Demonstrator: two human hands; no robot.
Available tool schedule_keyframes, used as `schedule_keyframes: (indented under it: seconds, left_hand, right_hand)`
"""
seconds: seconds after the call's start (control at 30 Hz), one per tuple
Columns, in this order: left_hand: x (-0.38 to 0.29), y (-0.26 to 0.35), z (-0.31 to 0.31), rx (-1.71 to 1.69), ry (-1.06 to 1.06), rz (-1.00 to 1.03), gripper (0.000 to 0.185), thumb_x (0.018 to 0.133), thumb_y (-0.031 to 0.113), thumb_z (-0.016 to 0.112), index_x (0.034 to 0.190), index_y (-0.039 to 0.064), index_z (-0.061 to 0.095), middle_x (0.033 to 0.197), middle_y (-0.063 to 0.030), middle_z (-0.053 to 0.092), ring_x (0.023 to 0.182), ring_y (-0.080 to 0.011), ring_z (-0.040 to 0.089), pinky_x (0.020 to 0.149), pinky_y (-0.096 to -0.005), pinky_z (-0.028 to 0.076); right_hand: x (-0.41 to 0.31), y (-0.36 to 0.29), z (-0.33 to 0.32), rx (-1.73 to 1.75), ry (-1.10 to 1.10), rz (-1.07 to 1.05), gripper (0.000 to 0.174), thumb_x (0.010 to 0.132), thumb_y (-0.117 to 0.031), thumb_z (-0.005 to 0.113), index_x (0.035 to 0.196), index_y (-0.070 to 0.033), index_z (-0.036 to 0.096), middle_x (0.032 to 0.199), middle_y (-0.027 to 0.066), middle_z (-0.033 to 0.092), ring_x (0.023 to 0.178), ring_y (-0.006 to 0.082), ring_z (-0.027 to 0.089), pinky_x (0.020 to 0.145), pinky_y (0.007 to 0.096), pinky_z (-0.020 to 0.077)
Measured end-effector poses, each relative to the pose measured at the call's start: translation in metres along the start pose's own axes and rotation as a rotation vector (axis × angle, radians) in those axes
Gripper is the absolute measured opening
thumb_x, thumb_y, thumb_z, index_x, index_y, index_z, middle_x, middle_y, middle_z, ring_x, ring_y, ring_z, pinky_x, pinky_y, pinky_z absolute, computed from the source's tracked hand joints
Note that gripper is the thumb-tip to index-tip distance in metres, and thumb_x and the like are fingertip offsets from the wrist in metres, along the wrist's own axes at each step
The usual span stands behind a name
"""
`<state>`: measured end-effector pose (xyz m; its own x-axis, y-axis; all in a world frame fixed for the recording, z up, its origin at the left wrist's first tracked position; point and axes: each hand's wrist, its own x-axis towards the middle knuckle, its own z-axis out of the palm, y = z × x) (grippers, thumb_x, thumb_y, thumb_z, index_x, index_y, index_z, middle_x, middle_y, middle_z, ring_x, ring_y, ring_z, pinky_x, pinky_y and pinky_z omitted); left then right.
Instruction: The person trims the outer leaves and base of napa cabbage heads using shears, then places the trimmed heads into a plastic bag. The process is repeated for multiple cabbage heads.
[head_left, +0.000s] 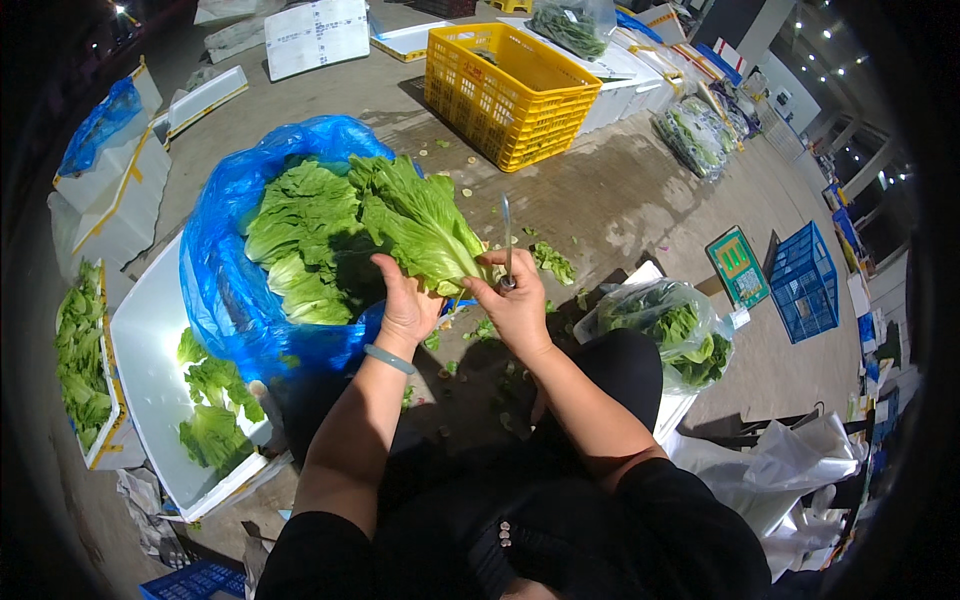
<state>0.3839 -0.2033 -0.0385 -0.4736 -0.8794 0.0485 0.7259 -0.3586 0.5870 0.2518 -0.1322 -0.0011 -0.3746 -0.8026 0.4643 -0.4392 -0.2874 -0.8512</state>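
Observation:
A head of leafy green lettuce (420, 217) rests on my left hand (411, 307), whose palm is turned up beneath it with the thumb apart. My right hand (519, 304) grips a small knife (508, 232), blade pointing up and away. Its thumb and index finger also touch the pale stem end of that lettuce. Just left of my hands, a blue plastic bag (214, 262) stands wide, with several lettuce heads (304, 214) inside. The held leaves overhang the bag's right side.
A white foam box (146, 405) with loose lettuce stands at left. Stacked yellow crates (517, 112) are ahead. Lettuce in a clear bag (679, 330) sits beside my right knee. Leaf scraps (553, 262) litter the concrete floor. Farther right are a green sign with a printed code (738, 266) and a blue crate (804, 281).

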Motion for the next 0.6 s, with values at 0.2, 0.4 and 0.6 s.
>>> schedule_keyframes:
  seconds: [0.2, 0.4, 0.6]
  left_hand:
    - [0.009, -0.001, -0.004, 0.02, 0.121, 0.002, 0.057, 0.09, 0.038, 0.069, 0.132, 0.004, 0.051, 0.126, -0.0087, 0.06, 0.115, -0.0221, 0.059, 0.098, -0.038, 0.049]
    - [0.016, 0.001, -0.008, -0.246, 0.228, -0.144, 0.063, 0.089, 0.047, 0.068, 0.134, 0.006, 0.051, 0.131, -0.0107, 0.059, 0.119, -0.0258, 0.058, 0.102, -0.0404, 0.047]
    - [0.022, -0.008, -0.015, 0.011, 0.328, 0.001, 0.066, 0.087, 0.041, 0.073, 0.137, 0.007, 0.047, 0.133, -0.0096, 0.057, 0.12, -0.025, 0.056, 0.102, -0.0398, 0.046]
  right_hand:
    - [-0.002, -0.001, -0.007, 0.134, -0.136, 0.226, 0.028, 0.083, -0.014, 0.079, 0.106, -0.007, 0.064, 0.087, 0.0007, 0.058, 0.071, 0.0095, 0.055, 0.055, 0.0227, 0.0435]
    - [0.001, 0.018, -0.015, 0.527, 0.029, 0.696, 0.021, 0.092, -0.021, 0.069, 0.107, -0.007, 0.062, 0.088, 0.001, 0.062, 0.054, 0.0072, 0.048, 0.048, 0.0242, 0.0434]
    - [0.002, 0.031, -0.022, 0.516, -0.063, 0.861, 0.025, 0.093, -0.023, 0.068, 0.111, -0.008, 0.061, 0.091, 0.0042, 0.065, 0.051, 0.0074, 0.048, 0.046, 0.0215, 0.0408]
